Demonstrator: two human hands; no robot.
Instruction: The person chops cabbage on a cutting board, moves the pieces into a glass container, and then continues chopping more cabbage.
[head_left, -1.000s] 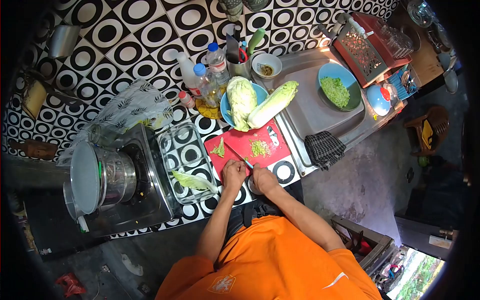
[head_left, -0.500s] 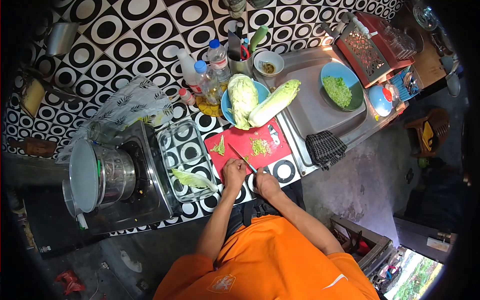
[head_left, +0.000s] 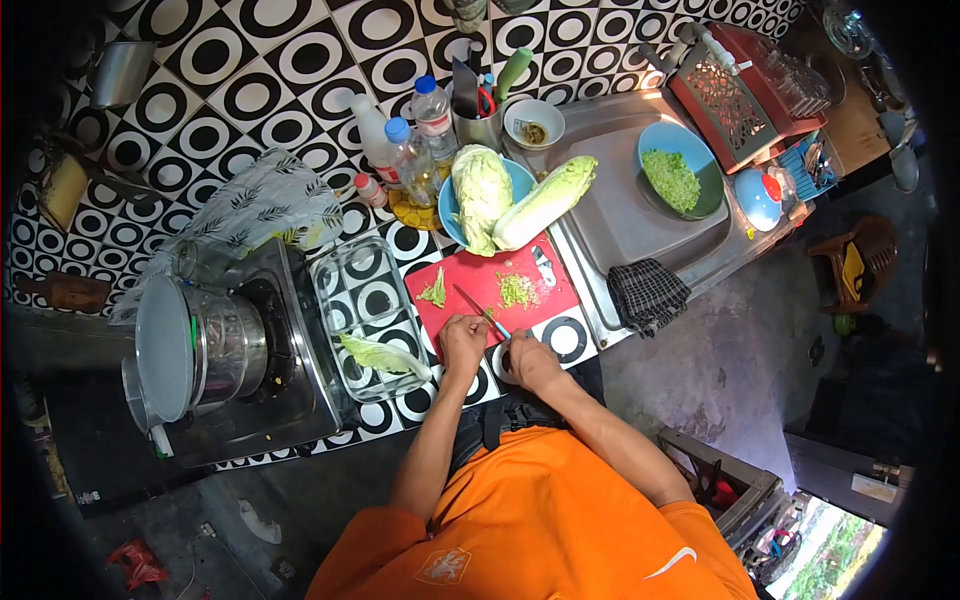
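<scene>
My right hand [head_left: 533, 362] is closed around the handle of a knife [head_left: 474, 303], whose blade points up and left over a red cutting board [head_left: 457, 272]. Close to the blade, my left hand [head_left: 463, 346] rests at the board's near edge with fingers curled together; whatever is under them is hidden. Chopped greens [head_left: 517, 290] lie on the right part of the board, and a smaller bunch of leafy strips [head_left: 434, 290] lies on the left. Behind the board, two napa cabbages [head_left: 482, 195] [head_left: 545, 203] rest on a blue bowl [head_left: 522, 181].
To the left, a glass dish [head_left: 322, 290] holds a cabbage leaf [head_left: 380, 355], beside a stove with a large pot [head_left: 232, 345]. At right, a bowl of shredded greens [head_left: 672, 182] stands on the sink, with a dark checked cloth [head_left: 648, 297] over its edge. Bottles [head_left: 433, 110] stand behind.
The whole view has shifted slightly left. Both hands and the knife keep nearly the same place over the board, and the piles of greens look unchanged.
</scene>
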